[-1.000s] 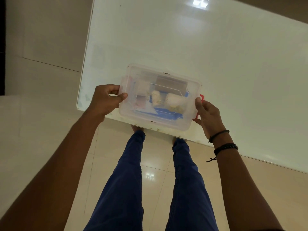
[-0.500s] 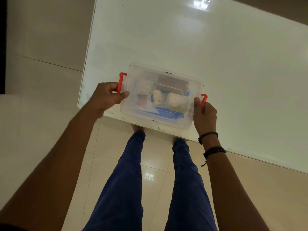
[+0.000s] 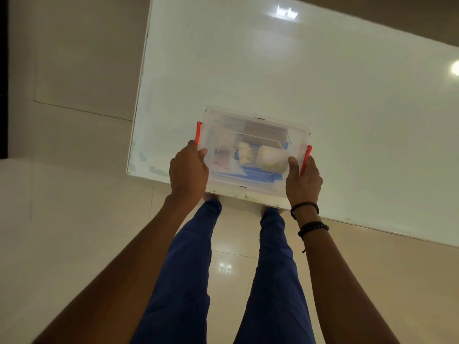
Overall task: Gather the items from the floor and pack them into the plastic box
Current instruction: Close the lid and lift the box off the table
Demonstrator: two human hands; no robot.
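Observation:
A clear plastic box (image 3: 255, 125) with its lid on rests at the near edge of a white table (image 3: 323, 83). Through the lid I see pale rolled bundles (image 3: 269, 157), a brown flat item and something blue. Red latches (image 3: 198, 132) sit at both short ends. My left hand (image 3: 188, 170) grips the left end, thumb on the lid. My right hand (image 3: 304, 182) holds the right end, fingers behind the right red latch (image 3: 306, 157), thumb on the lid.
Glossy beige floor tiles (image 3: 74, 194) surround the table. My legs in blue trousers (image 3: 188, 269) stand right at the table's near edge, under the box. The table's left corner (image 3: 129, 171) lies just left of my left hand.
Both red latches have come up at the box ends. My hands have shifted from the latches to gripping the two ends, and the box sits slightly farther onto the table.

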